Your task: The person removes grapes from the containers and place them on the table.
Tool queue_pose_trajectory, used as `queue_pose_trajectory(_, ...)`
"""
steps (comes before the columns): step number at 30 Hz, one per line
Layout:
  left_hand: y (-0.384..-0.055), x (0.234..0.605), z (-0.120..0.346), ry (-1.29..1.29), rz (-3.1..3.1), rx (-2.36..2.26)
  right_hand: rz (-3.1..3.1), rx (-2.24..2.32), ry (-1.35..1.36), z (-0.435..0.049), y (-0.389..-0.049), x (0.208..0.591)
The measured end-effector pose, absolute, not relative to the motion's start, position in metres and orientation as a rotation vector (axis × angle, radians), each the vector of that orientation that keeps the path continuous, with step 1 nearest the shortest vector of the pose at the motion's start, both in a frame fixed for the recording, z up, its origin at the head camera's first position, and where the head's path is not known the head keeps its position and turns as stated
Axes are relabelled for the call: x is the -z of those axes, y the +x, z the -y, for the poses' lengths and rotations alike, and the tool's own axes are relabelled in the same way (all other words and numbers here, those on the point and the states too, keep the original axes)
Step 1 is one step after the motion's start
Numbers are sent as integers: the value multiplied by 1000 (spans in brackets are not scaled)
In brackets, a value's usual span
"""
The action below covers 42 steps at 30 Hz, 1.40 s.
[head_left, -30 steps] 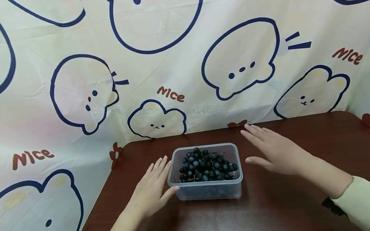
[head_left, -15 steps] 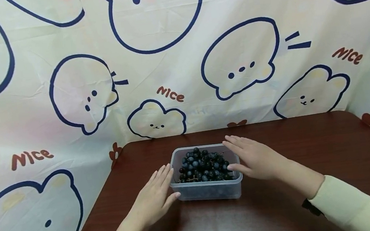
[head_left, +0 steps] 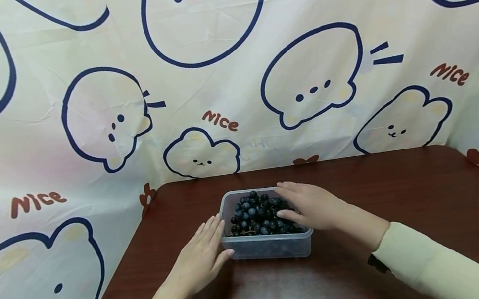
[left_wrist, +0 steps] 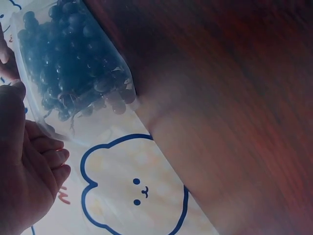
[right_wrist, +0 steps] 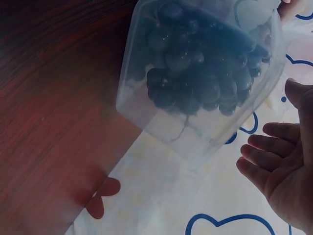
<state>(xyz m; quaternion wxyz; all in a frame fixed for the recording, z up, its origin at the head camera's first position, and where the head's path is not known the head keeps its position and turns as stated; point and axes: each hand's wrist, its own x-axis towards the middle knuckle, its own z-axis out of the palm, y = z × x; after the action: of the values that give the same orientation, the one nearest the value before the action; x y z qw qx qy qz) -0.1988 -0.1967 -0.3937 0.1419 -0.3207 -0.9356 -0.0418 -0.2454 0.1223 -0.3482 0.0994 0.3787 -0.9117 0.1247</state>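
- Tub (head_left: pixel 269 248), near far edge of counter (head_left: pixel 411 193), presumably keeps grapes (head_left: pixel 256 213) from rolling.
- Left grip (head_left: pixel 199 258): unclamped, fingers straight beside tub, perhaps steadying; contact unclear.
- Right grip (head_left: pixel 314 206): unclamped, over tub.

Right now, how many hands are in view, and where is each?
2. The left hand is at the left side of the box; the right hand is over its right side.
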Motion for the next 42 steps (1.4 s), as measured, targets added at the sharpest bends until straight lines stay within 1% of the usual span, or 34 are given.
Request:
queue_pose_trajectory(22,-201,394,192,-891,2689,132,2834,-372,1063,-97,-263,357)
queue_pose_trajectory(42,-199,394,193,-872,2731,158,3034,-314,876,-78,-273,353)
